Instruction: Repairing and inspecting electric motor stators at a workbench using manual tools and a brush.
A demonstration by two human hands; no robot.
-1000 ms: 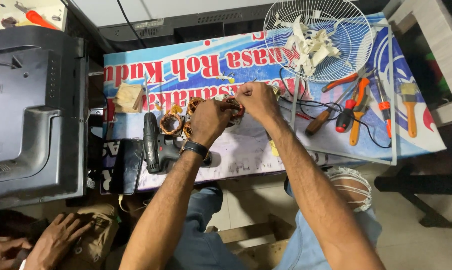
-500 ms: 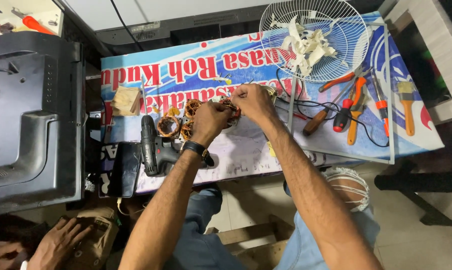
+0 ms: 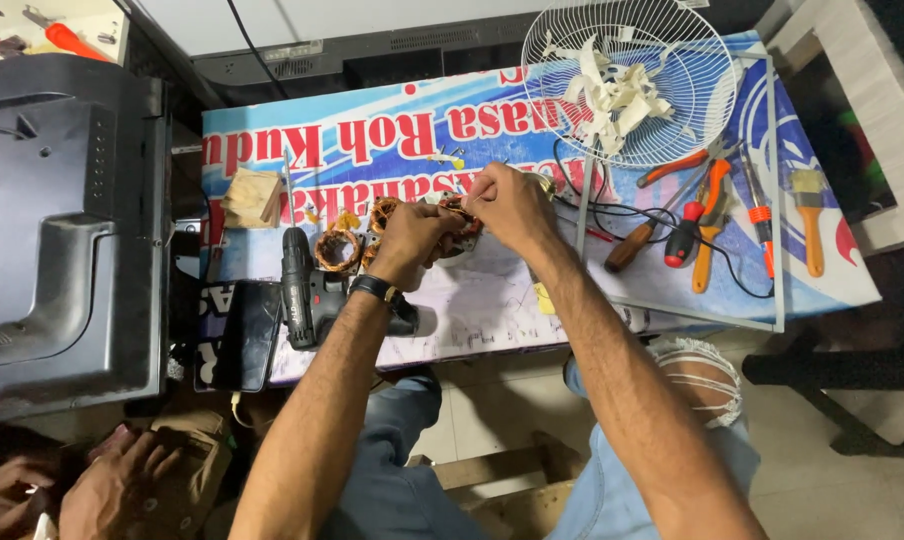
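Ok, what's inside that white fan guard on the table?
Inside the fan guard lies a loose heap of white paper strips. The printed table cover shows through the wire mesh around them. Whatever sits beneath the strips is covered.

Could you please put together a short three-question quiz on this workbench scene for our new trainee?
1. True or false: both hands, the left hand and the right hand, meet over the copper-wound motor part.
2. Which lies nearest the left wrist? A) the paintbrush B) the black cordless drill C) the white fan guard
3. Fill in: the orange-handled pliers lie to the ___ of the right hand in the head view.

Key: 1 true; 2 B; 3 right.
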